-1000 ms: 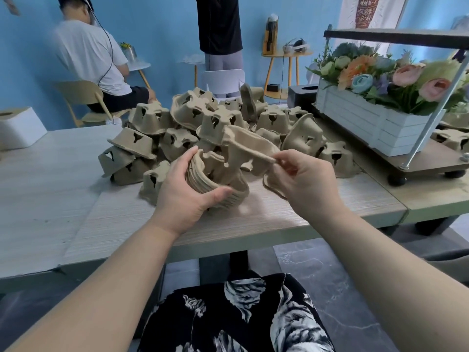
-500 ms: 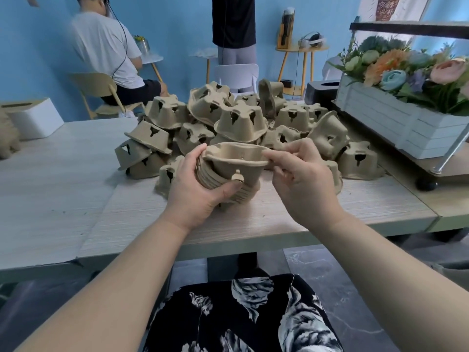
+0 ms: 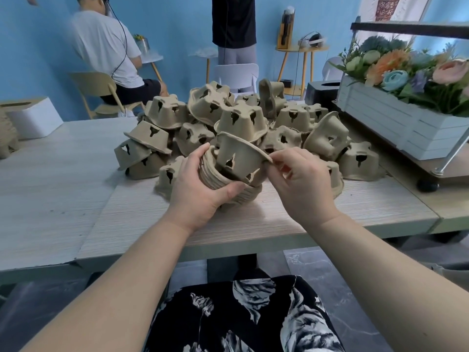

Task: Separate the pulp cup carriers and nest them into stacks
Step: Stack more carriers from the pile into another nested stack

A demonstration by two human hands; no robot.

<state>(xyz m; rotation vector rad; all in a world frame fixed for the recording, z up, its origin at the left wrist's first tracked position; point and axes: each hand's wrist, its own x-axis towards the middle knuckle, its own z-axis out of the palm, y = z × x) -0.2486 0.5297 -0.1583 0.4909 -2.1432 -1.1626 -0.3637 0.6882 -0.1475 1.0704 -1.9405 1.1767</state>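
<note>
My left hand (image 3: 203,191) is curled round the nested stack (image 3: 228,184), thumb across its near side, fingers wrapped over the far rim, holding it just above the desk (image 3: 291,212) at the near edge of the pile. The stack's open mouth faces up and to the right, twd my other hand.

My right hand (image 3: 302,181) pinches the rim of a single carrier (image 3: 238,156) btwn thumb and fingertip, rest of the fingers loosely curled. That carrier sits tilted: its closed bottom points down-left into the stack's mouth, its flared rim up and right. It's partly in, one corner still proud of the stack, so not seated yet imo.

What the next move turns on: carrier's axis is skewed vs the stack's axis. The carrier is directly above and right of the mouth, so the seating push should go down-left along the stack's axis, w/ the right hand doing the travel and the left only bracing. I'd level the rim first, else the corner lobes may jam.

Loose carriers (image 3: 241,120) are heaped right behind, all upside down, well within reach of either hand.
</note>
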